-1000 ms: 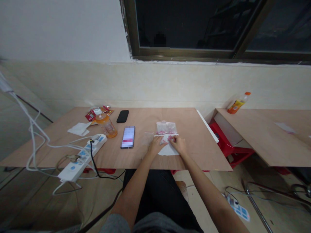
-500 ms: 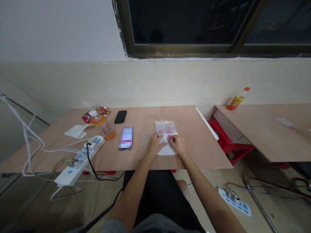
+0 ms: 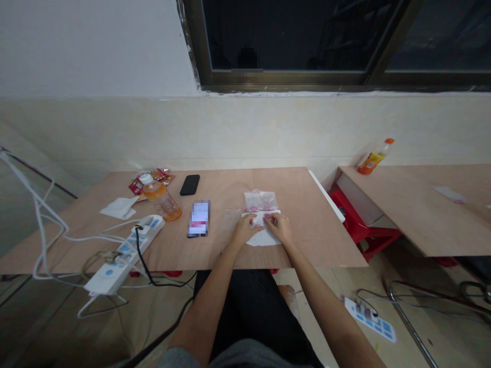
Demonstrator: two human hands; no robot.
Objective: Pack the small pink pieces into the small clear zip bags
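Left hand [image 3: 245,228] lies curled on the clear plastic bag [image 3: 261,201], right hand [image 3: 279,227] fingers its pink-printed edge [image 3: 258,209], grip firmness unclear; bag sits flat just ahead of both hands on the plywood tabletop [image 3: 326,245], white paper sheet [image 3: 263,238] showing below.

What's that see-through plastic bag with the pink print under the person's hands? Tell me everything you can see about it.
The clear plastic bag looks thin and slightly crumpled, with a band of pink print across it. It lies flat on the plywood tabletop, right of centre near the front edge. The left hand and right hand rest on its lower part. A white sheet shows beneath the hands, though it is unclear whether it belongs to the bag.
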